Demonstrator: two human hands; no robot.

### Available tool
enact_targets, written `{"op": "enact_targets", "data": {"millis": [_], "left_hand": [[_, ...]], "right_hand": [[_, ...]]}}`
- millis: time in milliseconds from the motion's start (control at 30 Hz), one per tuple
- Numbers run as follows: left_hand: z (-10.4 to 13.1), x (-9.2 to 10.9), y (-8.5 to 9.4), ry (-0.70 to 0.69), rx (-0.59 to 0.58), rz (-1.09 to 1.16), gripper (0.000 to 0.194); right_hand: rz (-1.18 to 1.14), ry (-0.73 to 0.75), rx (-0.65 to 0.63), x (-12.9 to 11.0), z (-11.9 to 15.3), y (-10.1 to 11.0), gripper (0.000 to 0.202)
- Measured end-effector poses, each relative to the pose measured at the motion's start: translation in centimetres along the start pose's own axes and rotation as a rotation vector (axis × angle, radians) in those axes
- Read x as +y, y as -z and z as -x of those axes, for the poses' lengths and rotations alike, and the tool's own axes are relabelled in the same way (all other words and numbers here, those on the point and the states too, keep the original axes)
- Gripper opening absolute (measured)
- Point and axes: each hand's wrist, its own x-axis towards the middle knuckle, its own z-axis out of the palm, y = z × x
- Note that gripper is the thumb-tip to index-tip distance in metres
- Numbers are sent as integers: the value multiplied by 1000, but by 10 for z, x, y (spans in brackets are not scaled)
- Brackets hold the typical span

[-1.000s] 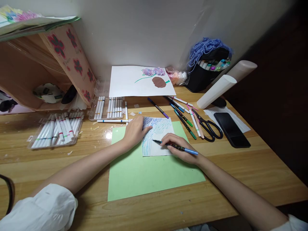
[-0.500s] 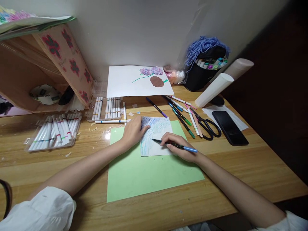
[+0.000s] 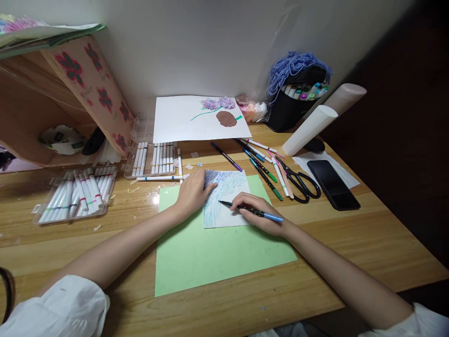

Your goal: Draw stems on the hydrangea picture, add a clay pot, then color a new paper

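A small white sheet [image 3: 231, 217] covered with blue, violet and teal strokes lies on a larger green sheet [image 3: 210, 262]. On its upper left edge rests my left hand [image 3: 191, 189], flat, with the thumb stretched across the strokes. My right hand [image 3: 257, 213] is closed round a black felt-tip pen [image 3: 259, 212] with a blue end. The dark tip points left and down at the middle of the small sheet; whether it touches the paper I cannot tell. The strokes are denser at the left and top, while the lower right is paler.
Cases of white markers [image 3: 77, 194] stand at the left, beside a flower-painted box [image 3: 105, 98]. Behind lies a flower picture [image 3: 171, 121]. To the right are loose pens [image 3: 264, 171], scissors [image 3: 303, 185], a phone [image 3: 333, 185], white tubes [image 3: 310, 128] and a black marker holder [image 3: 289, 112].
The whole view has shifted slightly. The pen in my right hand has moved a very little left and up over the small sheet. My left hand stays in place on the paper.
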Motion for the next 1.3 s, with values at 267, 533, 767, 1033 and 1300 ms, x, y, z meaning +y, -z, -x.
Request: {"op": "enact_targets", "data": {"millis": [267,533,767,1033,1300], "left_hand": [[0,-1,-1,8,-11,-8,21],[0,-2,-2,0,-9,-5,22],[0,-1,-1,-54,-17,-40,28],[0,0,-1,-54,-34,-56,26],[-2,0,-1,-52,-34,-55,27]], "right_hand": [[19,13,-23,-7,-4,-2,23],[-32,-16,-15,-4,-2,-1,23],[-190,-58,-57,4,3,3,18],[-167,-11,-75,3,2,3,17],[-204,2,-136,4,4,2,18]]}}
